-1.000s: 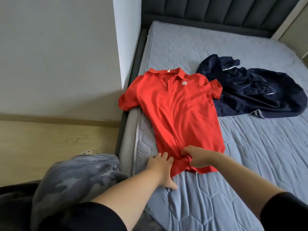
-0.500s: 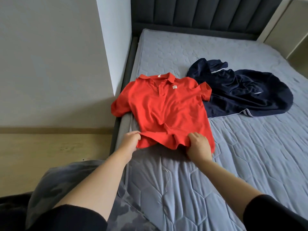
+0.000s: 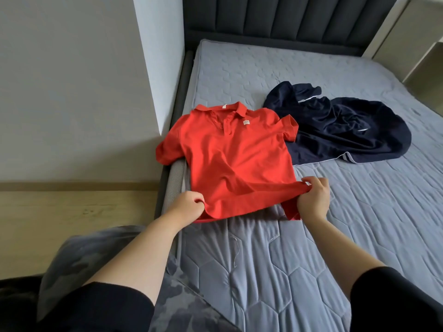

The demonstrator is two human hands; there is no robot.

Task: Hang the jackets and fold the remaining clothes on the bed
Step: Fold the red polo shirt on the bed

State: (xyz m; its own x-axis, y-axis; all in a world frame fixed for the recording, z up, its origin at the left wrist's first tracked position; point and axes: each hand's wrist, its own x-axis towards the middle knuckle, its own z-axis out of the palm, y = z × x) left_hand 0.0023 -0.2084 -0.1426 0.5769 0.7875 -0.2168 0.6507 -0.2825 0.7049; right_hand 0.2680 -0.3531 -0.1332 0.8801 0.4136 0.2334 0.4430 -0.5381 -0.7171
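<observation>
- Shirt [image 3: 230,159], a red polo, lies front up near the left edge of the bed [image 3: 359,224], with its collar toward twelve o'clock. The hem at six is lifted and bunched, and one sleeve hangs over the mattress edge at nine.
- Left hand [image 3: 187,208] grips the hem at the shirt's seven o'clock corner, fingers curled into the cloth.
- Right hand [image 3: 314,200] pinches the hem at the five o'clock corner, thumb and fingers closed on the fabric.
- Navy garment [image 3: 340,130] lies crumpled at the shirt's two o'clock, touching its other sleeve.
- Dark padded headboard [image 3: 275,17] stands at twelve o'clock.
- Wooden floor [image 3: 72,212] lies at nine.
</observation>
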